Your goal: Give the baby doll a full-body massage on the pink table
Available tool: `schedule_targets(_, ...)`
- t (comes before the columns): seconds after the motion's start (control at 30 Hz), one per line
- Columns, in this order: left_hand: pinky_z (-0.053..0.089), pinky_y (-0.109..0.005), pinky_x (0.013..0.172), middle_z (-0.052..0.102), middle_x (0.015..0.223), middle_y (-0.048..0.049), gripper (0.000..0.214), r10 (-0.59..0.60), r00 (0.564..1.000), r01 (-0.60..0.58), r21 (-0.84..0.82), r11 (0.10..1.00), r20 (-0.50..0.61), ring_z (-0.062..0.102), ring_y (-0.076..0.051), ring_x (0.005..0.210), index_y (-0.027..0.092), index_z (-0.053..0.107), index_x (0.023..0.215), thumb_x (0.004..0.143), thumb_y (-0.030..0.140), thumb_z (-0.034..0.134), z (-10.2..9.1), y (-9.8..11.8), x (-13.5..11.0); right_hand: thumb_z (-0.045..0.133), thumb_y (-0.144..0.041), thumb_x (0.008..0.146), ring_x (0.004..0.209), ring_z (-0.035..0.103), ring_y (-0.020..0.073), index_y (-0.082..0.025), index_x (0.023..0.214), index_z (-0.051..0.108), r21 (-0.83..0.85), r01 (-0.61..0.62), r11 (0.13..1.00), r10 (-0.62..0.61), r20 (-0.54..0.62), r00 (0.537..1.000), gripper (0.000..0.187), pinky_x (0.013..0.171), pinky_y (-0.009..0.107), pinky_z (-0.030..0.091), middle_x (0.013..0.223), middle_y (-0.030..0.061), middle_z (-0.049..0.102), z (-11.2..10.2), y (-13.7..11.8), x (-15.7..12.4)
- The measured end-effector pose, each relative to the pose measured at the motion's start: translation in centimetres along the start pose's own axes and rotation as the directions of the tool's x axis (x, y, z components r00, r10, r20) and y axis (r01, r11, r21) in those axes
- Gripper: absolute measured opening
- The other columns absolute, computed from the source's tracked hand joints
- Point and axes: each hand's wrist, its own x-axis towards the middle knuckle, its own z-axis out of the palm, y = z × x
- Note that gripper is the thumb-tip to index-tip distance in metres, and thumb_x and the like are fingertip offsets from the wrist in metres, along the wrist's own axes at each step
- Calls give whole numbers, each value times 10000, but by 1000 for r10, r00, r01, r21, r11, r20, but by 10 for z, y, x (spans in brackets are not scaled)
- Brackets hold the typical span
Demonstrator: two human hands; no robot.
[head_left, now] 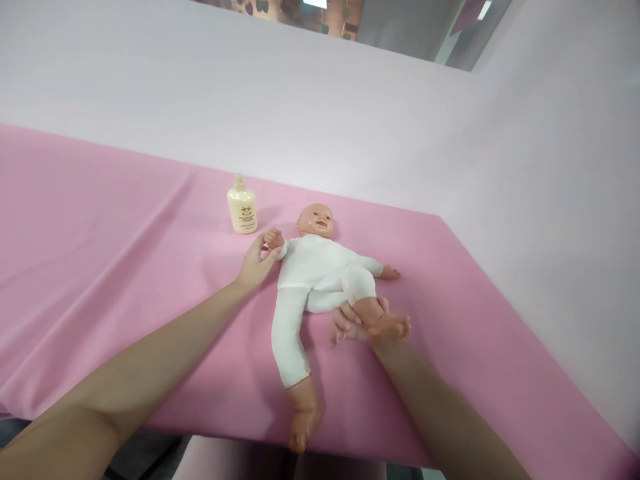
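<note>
A baby doll (323,263) in a white cloth suit lies on its back, its head toward the wall. At its arm on the left side of the picture, my left hand (255,265) is closed around the wrist, and the doll's small fist shows above my fingers. My right hand (346,323) curls from beneath around the doll's bent leg (369,310), which is raised off the cloth. Part of that hand is hidden behind the ankle and foot. The other leg (293,340) lies stretched toward the near edge.
A pink cloth (125,220) with a few folds covers the table. Left of the doll's head stands a cream pump bottle (243,210). White walls (300,113) border the far and right sides, with a window (400,30) in the back one.
</note>
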Motion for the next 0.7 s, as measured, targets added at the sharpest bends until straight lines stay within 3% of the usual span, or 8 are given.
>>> schedule_targets(0.1,459,-454,1096,715,1199,-89,347,145,981,-161,126,979,129,641,-269,1135,233,690,1156,850,390,732,2,6,-7,510,-824,828,852,565,192,-220,773,477,204,207,957,-184,-127,975,607,928,430,528,864,15,498,1,-1,6)
schedule_targets(0.3,431,-496,1144,717,1289,-79,315,311,842,-439,227,869,440,606,-274,1269,259,696,1221,922,318,619,6,11,-12,597,-648,867,872,614,208,-192,807,521,278,159,947,-54,-351,935,466,832,349,543,898,34,555,14,-8,12)
schedule_targets(0.43,420,-503,1159,707,1321,-78,347,330,815,-496,281,822,476,582,-268,1313,247,676,1273,941,285,583,6,9,-12,631,-635,849,848,631,199,-181,814,545,276,154,949,-28,-413,910,464,816,329,548,879,30,574,13,-7,12)
schedule_targets(0.7,426,-495,1147,711,1316,-87,344,343,809,-507,272,818,478,598,-272,1293,238,678,1268,940,293,588,5,9,-11,604,-643,858,836,637,197,-173,830,554,234,127,964,-17,-422,906,474,815,333,540,873,33,576,11,-7,11)
